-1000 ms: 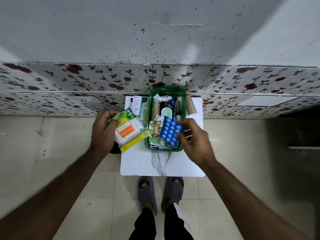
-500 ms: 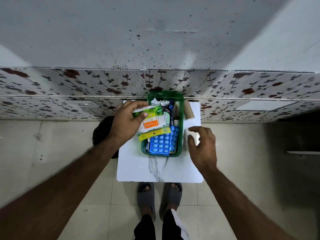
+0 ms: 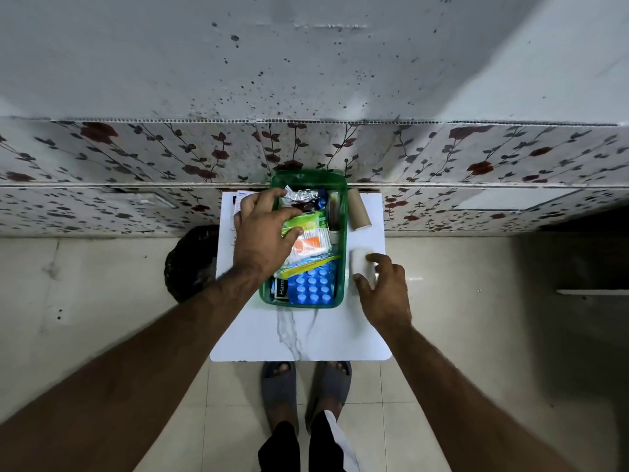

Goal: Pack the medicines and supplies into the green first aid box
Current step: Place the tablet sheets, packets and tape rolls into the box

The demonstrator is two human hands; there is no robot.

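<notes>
Head view: left hand (image 3: 262,238) spread, pressing cotton-bud pack (image 3: 308,245) into green box (image 3: 341,247); right hand (image 3: 384,291) pinching white roll (image 3: 361,267) beside it. Risk: overfilled stack sliding out.

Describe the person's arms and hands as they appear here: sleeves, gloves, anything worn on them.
Both arms are bare for their whole visible length, with no sleeve in view. The left hand and the right hand are ungloved. No watch, bracelet or ring can be seen on either, though the wide-angle picture is too soft to rule out something small.
</notes>
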